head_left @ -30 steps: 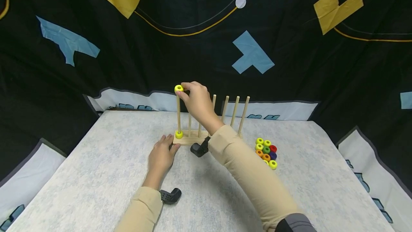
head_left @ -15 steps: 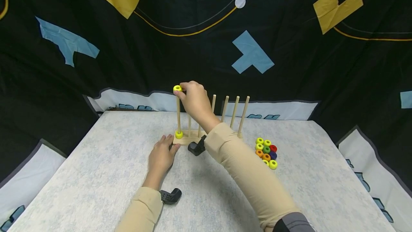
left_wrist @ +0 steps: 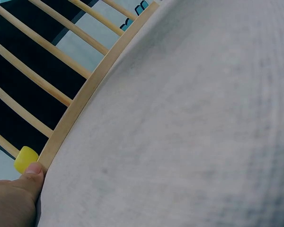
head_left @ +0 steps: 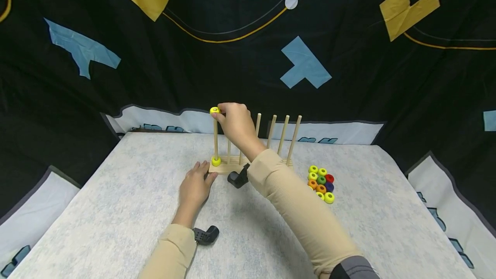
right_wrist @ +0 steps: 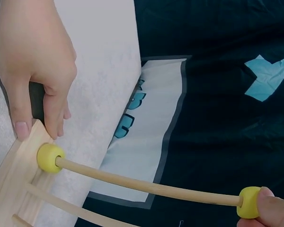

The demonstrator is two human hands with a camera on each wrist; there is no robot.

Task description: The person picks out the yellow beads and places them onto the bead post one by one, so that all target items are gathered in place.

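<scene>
A wooden base (head_left: 224, 168) carries a row of upright wooden pegs. My left hand (head_left: 195, 186) holds its left end, thumb on the front side and fingers on the back, as the right wrist view shows. One yellow bead (right_wrist: 50, 158) sits at the foot of the leftmost peg (head_left: 215, 139). At that peg's top, my right hand (head_left: 237, 125) pinches a second yellow bead (right_wrist: 249, 202) between thumb and fingers. The peg's tip meets the hole of this bead. My right hand and forearm cover some of the middle pegs in the head view.
Several loose beads (head_left: 321, 180), yellow, orange, green, red and dark blue, lie grouped on the table (head_left: 372, 227) right of the base. A black curtain (head_left: 232, 72) with taped shapes hangs behind the table.
My right hand first shifts slightly left, then comes down a little with the yellow bead, onto the tip of the leftmost peg. My left hand stays at the base's end.
</scene>
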